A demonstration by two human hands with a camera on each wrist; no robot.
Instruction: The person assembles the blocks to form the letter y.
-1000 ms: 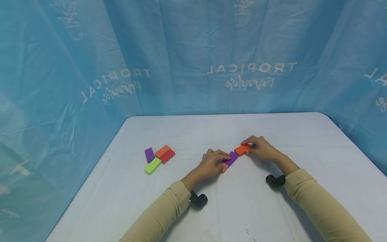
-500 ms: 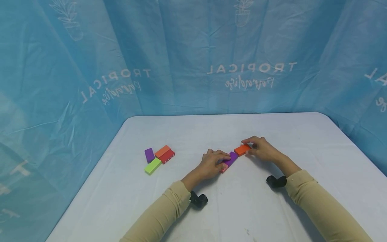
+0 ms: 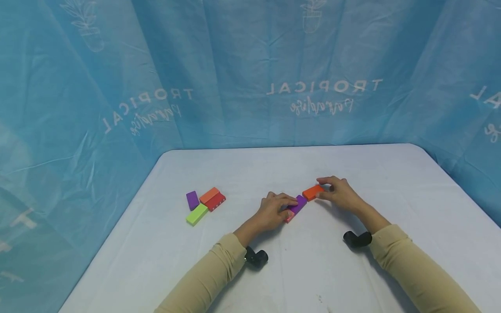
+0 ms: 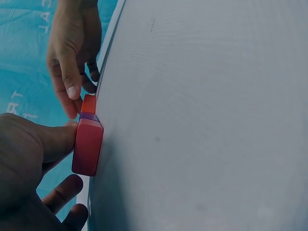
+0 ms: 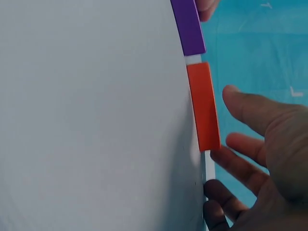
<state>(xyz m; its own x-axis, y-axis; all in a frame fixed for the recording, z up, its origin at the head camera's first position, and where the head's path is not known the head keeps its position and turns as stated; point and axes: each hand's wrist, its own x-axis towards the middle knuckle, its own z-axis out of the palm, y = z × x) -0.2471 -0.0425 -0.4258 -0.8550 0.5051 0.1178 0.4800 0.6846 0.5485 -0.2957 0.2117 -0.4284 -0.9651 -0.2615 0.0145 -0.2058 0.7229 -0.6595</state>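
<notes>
Just below and right of the head frame's centre, your left hand touches the purple block and pink block; whether it pinches, I cannot tell. Your right hand's fingers spread loosely by the orange block.

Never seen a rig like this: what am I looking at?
There is no machine here, just a person's left hand and right hand. The wide picture is from a head camera, the others from wrist cameras. On the white table, a pink block, a purple block and an orange block form a rough line. The left hand touches the pink and purple ones; whether it holds them is unclear. The right hand is beside the orange block, its thumb apart from it. Farther left lie a green block, a red block, another purple block and another orange block.
</notes>
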